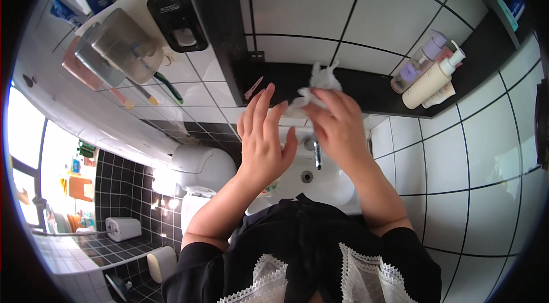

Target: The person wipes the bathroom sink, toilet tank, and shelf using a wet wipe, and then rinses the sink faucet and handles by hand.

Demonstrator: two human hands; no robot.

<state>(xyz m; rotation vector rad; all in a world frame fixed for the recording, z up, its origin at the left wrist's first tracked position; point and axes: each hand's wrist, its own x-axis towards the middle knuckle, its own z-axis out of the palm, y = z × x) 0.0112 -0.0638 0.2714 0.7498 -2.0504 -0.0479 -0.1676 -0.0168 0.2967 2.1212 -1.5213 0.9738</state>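
Note:
My right hand (338, 127) pinches a crumpled white tissue (305, 98) between thumb and fingers, in front of the dark shelf. Just behind it, on that shelf, lies a second crumpled white wad (326, 77); whether the two are joined I cannot tell. To the left, my left hand (263, 141) hangs in the air with its fingers stretched out and its thumb apart, holding nothing. A thin pink hair clip (254, 88) lies on the shelf close beyond its fingertips. Below both hands is the white washbasin (337, 185) with a chrome tap (318, 155).
The black shelf (372, 86) runs along the tiled wall. A cream pump bottle (426, 84) and a lilac-capped bottle (413, 69) stand at its right. On the left hang a black dispenser (177, 20), tumblers (128, 40) and toothbrushes. A white toilet (203, 168) is lower left.

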